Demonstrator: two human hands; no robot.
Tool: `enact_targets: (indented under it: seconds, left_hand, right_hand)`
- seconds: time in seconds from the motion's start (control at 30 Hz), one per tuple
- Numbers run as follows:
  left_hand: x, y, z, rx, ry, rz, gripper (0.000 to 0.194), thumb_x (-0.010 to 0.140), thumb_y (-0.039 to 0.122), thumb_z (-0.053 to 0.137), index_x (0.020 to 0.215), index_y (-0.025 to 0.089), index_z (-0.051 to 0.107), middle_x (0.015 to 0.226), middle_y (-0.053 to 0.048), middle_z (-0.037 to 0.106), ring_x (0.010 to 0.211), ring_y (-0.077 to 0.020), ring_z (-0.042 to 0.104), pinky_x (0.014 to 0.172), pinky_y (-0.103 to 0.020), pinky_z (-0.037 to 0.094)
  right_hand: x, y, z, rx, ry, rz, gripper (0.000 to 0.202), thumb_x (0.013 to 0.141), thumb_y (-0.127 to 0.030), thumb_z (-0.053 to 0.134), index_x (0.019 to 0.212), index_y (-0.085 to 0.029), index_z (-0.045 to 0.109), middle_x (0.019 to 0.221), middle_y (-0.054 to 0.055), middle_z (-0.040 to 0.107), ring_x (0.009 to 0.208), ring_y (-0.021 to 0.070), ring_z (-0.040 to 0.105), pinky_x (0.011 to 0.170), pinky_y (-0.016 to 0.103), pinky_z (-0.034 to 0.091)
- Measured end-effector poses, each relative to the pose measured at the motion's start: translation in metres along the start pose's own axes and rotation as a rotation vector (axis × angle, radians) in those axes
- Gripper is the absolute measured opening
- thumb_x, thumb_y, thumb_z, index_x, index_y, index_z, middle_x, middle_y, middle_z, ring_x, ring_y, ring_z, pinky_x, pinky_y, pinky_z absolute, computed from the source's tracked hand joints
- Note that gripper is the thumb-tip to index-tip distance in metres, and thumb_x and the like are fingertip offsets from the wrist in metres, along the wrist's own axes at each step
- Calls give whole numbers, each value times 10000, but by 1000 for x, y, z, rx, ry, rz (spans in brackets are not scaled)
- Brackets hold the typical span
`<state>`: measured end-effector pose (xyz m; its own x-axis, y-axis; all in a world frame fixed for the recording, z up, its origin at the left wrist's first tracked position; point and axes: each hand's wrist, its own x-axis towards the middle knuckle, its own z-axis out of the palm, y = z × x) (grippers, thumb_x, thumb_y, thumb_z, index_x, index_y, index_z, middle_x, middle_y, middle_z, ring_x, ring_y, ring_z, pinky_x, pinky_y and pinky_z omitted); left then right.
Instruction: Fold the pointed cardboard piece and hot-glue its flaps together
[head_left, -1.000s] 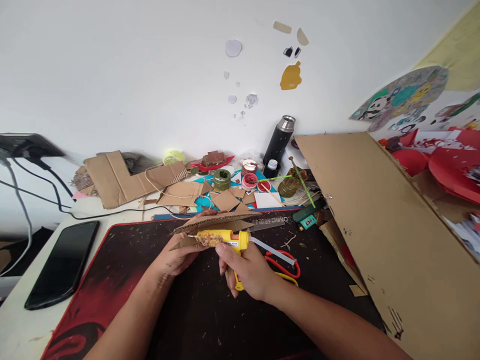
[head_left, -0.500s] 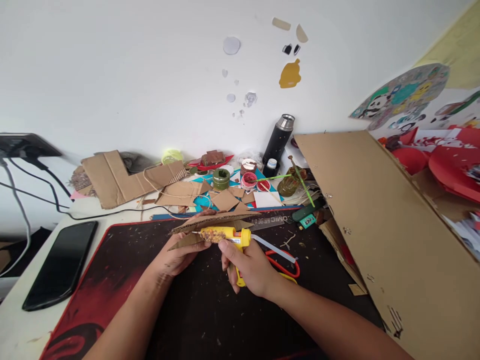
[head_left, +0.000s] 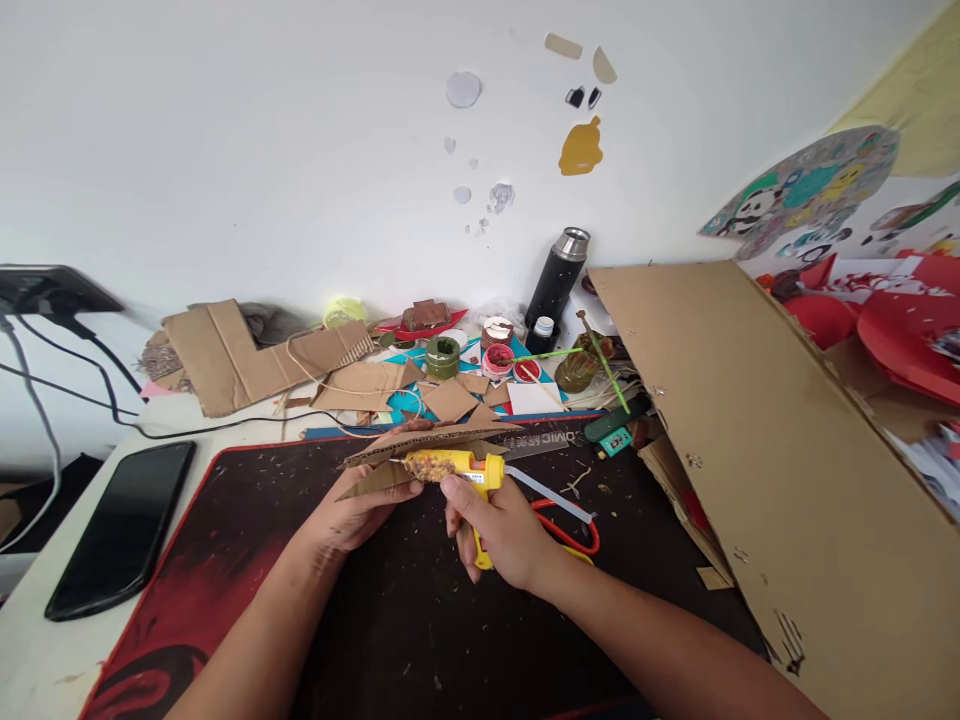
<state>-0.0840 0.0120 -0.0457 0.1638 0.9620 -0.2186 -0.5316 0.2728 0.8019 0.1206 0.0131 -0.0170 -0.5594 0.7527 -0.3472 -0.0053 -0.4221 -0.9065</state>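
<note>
Item, your left hand [head_left: 367, 508]: closed around folded or layered corrugated cardboard [head_left: 435, 437], fingers beneath it, thumb at its near left end. The cardboard lies above the desk mat [head_left: 420, 640], its fluted edge facing you, a lower flap [head_left: 379, 480] angling out toward your wrist.

Item, your right hand [head_left: 501, 535]: wrapped around the handle of a yellow hot glue gun [head_left: 454, 467], thumb along the near side of its body. Whether the trigger is squeezed cannot be told. The barrel points left, nozzle at the gap between upper cardboard and lower flap; contact is too small to judge. A translucent glue stick [head_left: 551, 495] juts from the rear, slanting down to the right.

Item, beside your right wrist: red and yellow loops [head_left: 574, 530], partly hidden, on the mat.

Item, beyond the hands: an open green paint jar [head_left: 442, 358], a pink-rimmed jar of red paint [head_left: 498, 362], cardboard offcuts [head_left: 452, 400].

Item, far right: a large cardboard sheet [head_left: 795, 450], slanted. Far left: a black smartphone [head_left: 120, 535], lying beside the mat.
</note>
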Motion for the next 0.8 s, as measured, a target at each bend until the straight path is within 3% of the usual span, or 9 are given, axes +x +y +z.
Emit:
enact_targets:
  seconds: [0.37,0.57,0.8]
  left_hand:
    - [1,0,1,27,-27,-6,214,638,209,1042,714,187,842,715,-64,845,1025,-310,843,921,-328,660]
    - [1,2,2,17,-35,7,216,635,207,1040,722,174,845,729,-71,849,961,-317,855,969,-357,656]
    - [1,1,1,-28,-26,-17,326,617,155,1031,892,194,862,851,-87,878,1204,-384,789,1088,-435,621]
  right_hand:
    - [-2,0,3,-2,-29,6,742,848,-921,621,705,-195,558,500,-56,513,328,93,500,347,204,335]
    - [-3,0,5,-4,-30,23,737,851,-916,625,702,-197,558,487,-57,516,327,92,504,347,198,345]
    - [-2,1,7,-39,-53,28,722,887,-902,589,700,-206,552,435,-54,487,327,105,501,351,202,349]
